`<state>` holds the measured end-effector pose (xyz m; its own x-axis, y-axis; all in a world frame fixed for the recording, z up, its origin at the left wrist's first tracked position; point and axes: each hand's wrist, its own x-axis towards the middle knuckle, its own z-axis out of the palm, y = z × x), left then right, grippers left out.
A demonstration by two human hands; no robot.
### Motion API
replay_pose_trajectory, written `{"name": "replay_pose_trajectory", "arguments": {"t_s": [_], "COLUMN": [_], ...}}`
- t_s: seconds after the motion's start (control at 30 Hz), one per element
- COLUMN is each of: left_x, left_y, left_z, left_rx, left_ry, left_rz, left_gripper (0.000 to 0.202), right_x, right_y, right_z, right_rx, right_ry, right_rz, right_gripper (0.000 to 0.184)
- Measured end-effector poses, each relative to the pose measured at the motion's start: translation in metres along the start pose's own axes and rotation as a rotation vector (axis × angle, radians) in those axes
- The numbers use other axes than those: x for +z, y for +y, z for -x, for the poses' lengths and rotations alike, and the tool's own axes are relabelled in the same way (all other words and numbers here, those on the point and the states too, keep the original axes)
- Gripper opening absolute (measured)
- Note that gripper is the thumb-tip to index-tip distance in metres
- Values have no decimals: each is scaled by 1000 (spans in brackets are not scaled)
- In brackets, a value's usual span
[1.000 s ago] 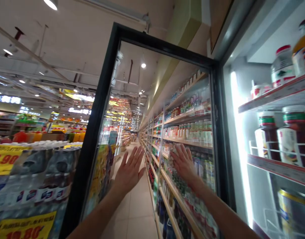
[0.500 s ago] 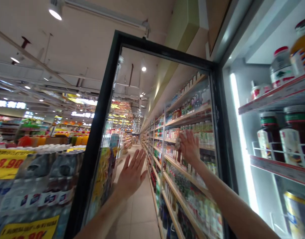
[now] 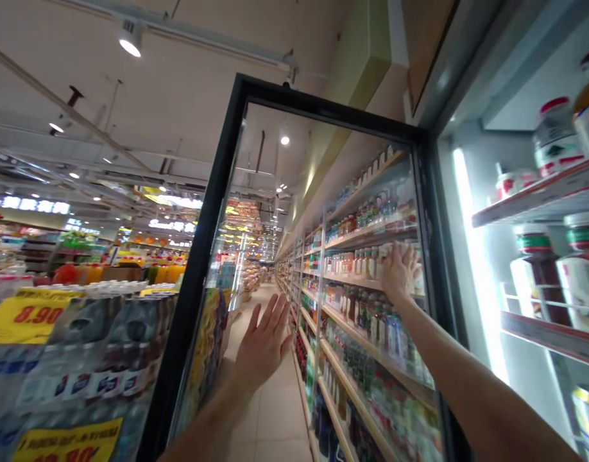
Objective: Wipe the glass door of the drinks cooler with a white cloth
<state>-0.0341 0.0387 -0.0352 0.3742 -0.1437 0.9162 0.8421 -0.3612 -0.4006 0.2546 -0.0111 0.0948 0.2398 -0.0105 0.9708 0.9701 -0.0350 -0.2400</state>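
A glass door (image 3: 318, 106) with a dark frame stands swung out in front of me. My left hand (image 3: 264, 340) is raised before the lower middle of the pane, palm forward and fingers stretched; whether it touches the glass is hard to tell. Higher and to the right, my right hand (image 3: 399, 273) is at the pane near the hinge side, over a pale crumpled cloth (image 3: 385, 250). Only an edge of that cloth shows beside the fingers, and its exact kind is unclear. Shelves of bottles show in the glass behind both hands.
On the right is the lit cooler, with a shelf (image 3: 539, 189) of bottles and a bright light strip (image 3: 480, 276). Stacked packs of bottles (image 3: 90, 378) with a yellow price sign (image 3: 29, 314) stand left of the door. A tiled aisle floor (image 3: 270, 410) shows through the pane.
My right hand has slid right across the glass with the cloth, toward the hinge side. The left hand keeps its flat pose. The whole view has shifted slightly.
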Motion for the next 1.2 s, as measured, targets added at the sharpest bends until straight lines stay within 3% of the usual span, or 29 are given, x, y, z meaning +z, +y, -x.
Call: {"name": "replay_pose_trajectory", "arguments": {"t_s": [0.03,0.1,0.23,0.27,0.3,0.4,0.47,0.53,0.63,0.67,0.7,0.8,0.87,0.9,1.0,1.03,1.1,1.2], "left_x": [-1,-2,-3,-3,-3,-4,-6,-6,-6,-5,-5,-5,-6,-6,-9,-11,-16,-30], "left_y": [0,-1,-3,-3,-3,-1,-1,-1,-2,-2,-2,-1,0,0,-4,-8,-20,-46], "left_z": [0,-1,-1,-1,-1,-1,-1,-1,-1,0,0,0,-1,-1,1,2,3,0], "left_rx": [5,16,40,40,42,41,34,36,37,32,25,26,32,33,56,61,11,-185], "left_ry": [-3,-6,-3,1,5,7,-6,-15,-9,-10,-16,-55,-65,-56,-25,-26,-38,14], "left_rz": [-7,-25,-44,-44,-44,-40,-37,-39,-35,-30,-27,-40,-58,-61,-30,-9,30,73], "left_gripper": [55,55,54,53,52,50,51,52,51,52,52,53,53,52,52,53,56,61], "right_x": [2,7,16,16,15,11,13,16,22,23,23,23,25,26,31,32,33,33], "right_y": [-5,-29,-72,-71,-67,-50,-53,-69,-92,-94,-93,-85,-91,-98,-124,-132,-145,-165], "right_z": [-4,-2,15,14,10,-14,-24,-20,-2,1,2,-7,-10,-9,-5,-7,-16,-19], "right_rx": [30,-78,-683,-719,-653,-177,-59,-202,-691,-783,-779,-340,-200,-259,-618,-658,-551,-347], "right_ry": [19,-25,-221,-226,-196,-9,44,-5,-153,-177,-172,-50,-16,-33,-118,-121,-85,-65], "right_rz": [2,-15,-65,-66,-60,-28,-21,-33,-58,-56,-47,-20,-39,-57,-102,-111,-128,-154], "right_gripper": [53,51,43,43,43,47,50,47,42,42,43,46,47,46,43,42,43,44]}}
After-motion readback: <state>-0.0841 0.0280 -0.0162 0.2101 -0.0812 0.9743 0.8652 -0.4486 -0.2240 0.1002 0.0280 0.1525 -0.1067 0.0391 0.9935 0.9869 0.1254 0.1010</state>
